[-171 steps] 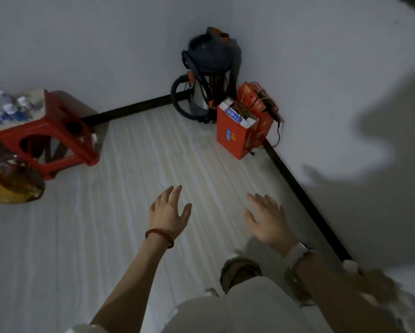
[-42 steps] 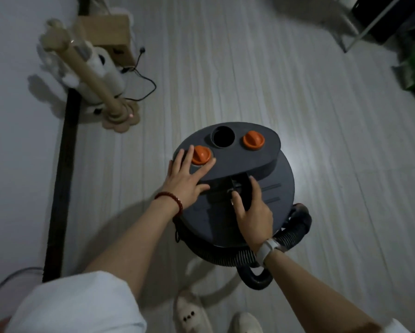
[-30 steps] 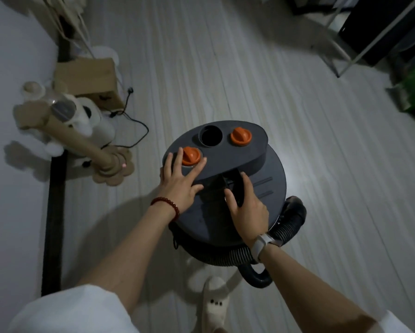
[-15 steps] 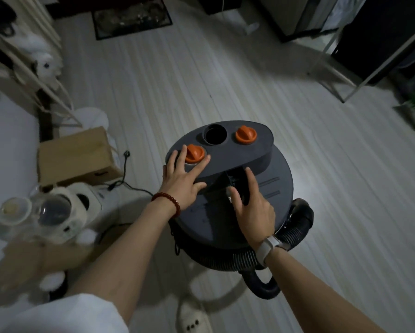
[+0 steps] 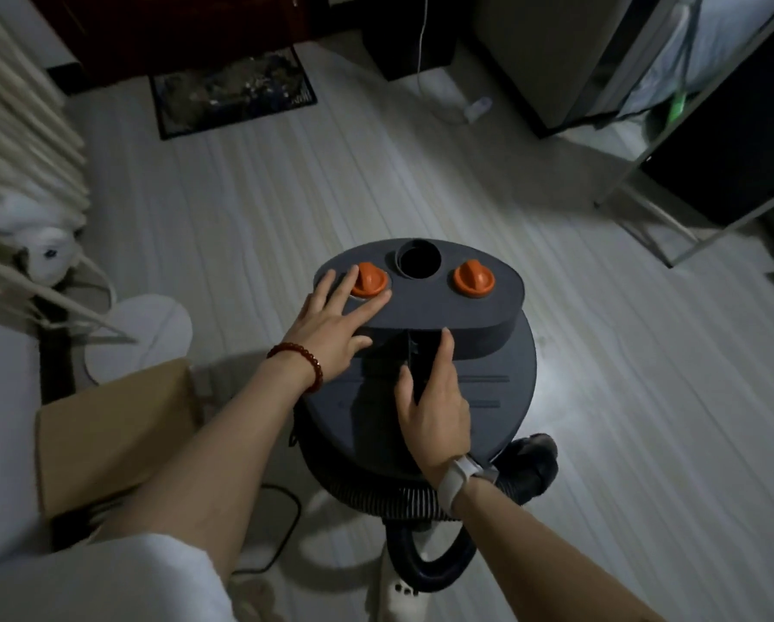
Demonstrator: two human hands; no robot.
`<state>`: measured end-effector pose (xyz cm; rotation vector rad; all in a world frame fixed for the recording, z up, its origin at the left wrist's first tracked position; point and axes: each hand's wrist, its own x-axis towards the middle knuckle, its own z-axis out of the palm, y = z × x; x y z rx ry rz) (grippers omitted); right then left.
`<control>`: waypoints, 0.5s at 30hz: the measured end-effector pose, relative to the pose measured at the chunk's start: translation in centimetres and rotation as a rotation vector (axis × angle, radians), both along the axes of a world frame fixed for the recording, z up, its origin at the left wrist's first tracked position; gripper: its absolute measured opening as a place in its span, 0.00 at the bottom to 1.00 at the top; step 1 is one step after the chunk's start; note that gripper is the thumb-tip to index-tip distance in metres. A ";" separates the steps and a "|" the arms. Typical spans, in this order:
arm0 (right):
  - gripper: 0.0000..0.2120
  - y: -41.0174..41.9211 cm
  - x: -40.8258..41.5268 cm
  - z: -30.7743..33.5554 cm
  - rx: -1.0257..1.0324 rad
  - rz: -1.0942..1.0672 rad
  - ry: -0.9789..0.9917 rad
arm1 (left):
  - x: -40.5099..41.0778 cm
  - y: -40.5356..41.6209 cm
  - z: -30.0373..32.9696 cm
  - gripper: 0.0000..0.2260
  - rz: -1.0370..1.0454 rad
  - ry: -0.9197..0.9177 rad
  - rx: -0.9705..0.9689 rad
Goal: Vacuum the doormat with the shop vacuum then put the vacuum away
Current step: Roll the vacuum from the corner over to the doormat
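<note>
The dark grey shop vacuum [image 5: 479,397] stands on the pale floor right below me, seen from above, with two orange knobs and a round port on its top. Its ribbed black hose [image 5: 403,505] is coiled round the body. My left hand [image 5: 331,325] lies flat on the lid, fingers straight, touching the left orange knob [image 5: 367,280]. My right hand [image 5: 434,397] grips the black carry handle in the middle of the lid, thumb on one side and fingers on the other. The dark patterned doormat [image 5: 232,94] lies farther ahead by a dark door.
A cardboard box [image 5: 111,433] and a white fan base [image 5: 138,338] sit close on the left by the wall, with a black cable [image 5: 282,531] on the floor. A metal rack frame [image 5: 645,195] and dark furniture stand ahead right. My slippered foot [image 5: 394,590] is under the hose.
The vacuum and I have moved along the floor from the corner; the box is now beside me and the doormat has come into view ahead. Both hands keep their places on the lid.
</note>
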<state>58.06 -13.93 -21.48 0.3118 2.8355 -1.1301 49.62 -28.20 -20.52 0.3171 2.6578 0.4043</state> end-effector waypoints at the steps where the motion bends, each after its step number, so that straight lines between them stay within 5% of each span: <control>1: 0.31 -0.3 -1.9 0.0 0.001 -0.012 -0.006 | -2.0 -0.3 0.0 0.29 -0.008 0.001 0.009; 15: 0.33 -2.3 -33.4 0.2 0.006 -0.167 -0.009 | -34.8 -1.0 -0.4 0.22 -0.104 0.089 0.056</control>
